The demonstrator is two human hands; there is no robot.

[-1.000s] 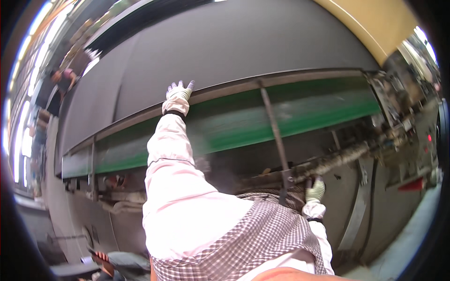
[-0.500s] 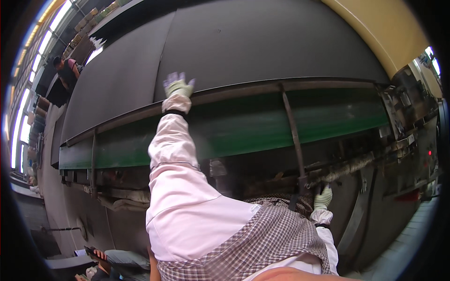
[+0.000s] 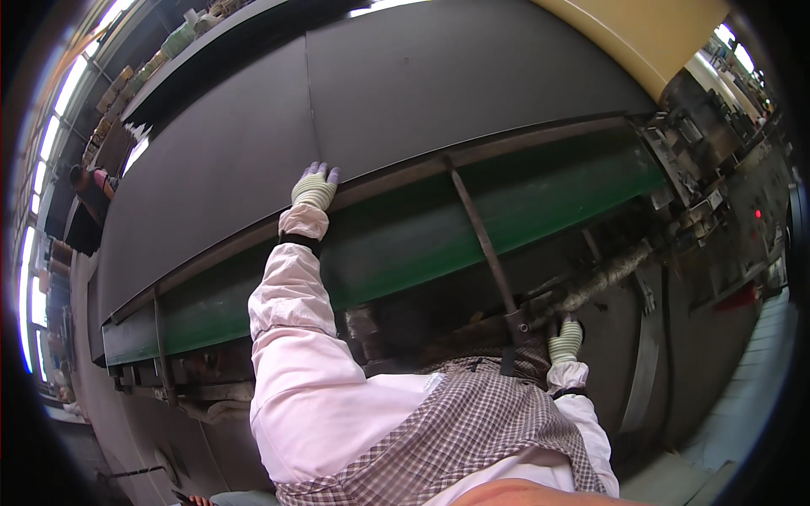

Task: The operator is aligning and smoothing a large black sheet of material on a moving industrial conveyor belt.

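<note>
My left hand (image 3: pixel 315 187), in a striped glove with pale purple fingertips, lies with fingers stretched out at the near edge of a large flat dark grey sheet (image 3: pixel 456 93). It is just below the seam where this sheet meets another dark sheet (image 3: pixel 219 143) on the left. My right hand (image 3: pixel 565 339), gloved alike, is low on the right beside a rod wrapped in pale material (image 3: pixel 603 282). Its fingers are partly lost in shadow, so I cannot make out a grip. A metal rail (image 3: pixel 380 181) runs under the sheets' near edge, above a green belt (image 3: pixel 405 261).
A metal post (image 3: pixel 481 232) slants down from the rail between my hands. Machinery with a red light (image 3: pixel 758 214) stands at the right, below a yellow housing (image 3: pixel 620 34). Another person (image 3: pixel 93 190) is at the far left. Lower left, a co-worker's hand (image 3: pixel 201 500) barely shows.
The view has turned, so the sheets and rail slope more. My left hand stays by the sheet's edge, its fingers closer together and near the seam. My right hand remains low near the wrapped rod.
</note>
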